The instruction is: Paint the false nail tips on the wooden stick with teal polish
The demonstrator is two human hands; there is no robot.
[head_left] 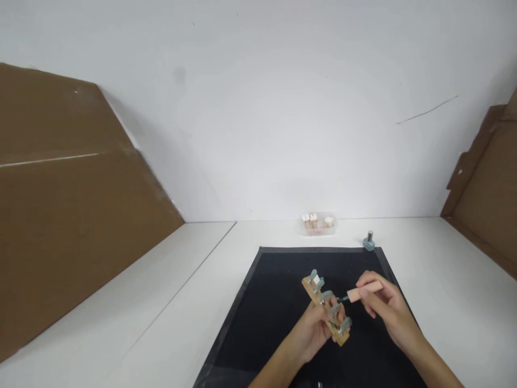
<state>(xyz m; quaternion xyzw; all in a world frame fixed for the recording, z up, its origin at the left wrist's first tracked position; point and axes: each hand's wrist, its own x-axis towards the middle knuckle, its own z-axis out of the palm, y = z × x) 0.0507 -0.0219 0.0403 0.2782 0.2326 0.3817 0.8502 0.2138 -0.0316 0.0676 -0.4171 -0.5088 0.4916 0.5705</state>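
Observation:
My left hand [313, 331] is closed around a narrow wooden strip [311, 288], holding it tilted above the black mat. Along the strip stand several grey-green rounded pieces [326, 295] with small metallic parts at their bases. A small white piece [316, 279] sits among them near the strip's upper end. Between the thumb and fingers of my right hand [383, 304] is a pale pinkish stick [364, 291] with a thin dark green tip. That tip points left at the middle of the strip; whether it touches a grey-green piece I cannot tell.
Behind the black mat [278, 269] stands a clear plastic box [319, 231] with several white-topped pinkish pieces. A grey-green object with a metal post [369, 242] is at the mat's back right corner. Brown cardboard panels [81, 215] flank the white table [181, 302]; a white wall rises behind.

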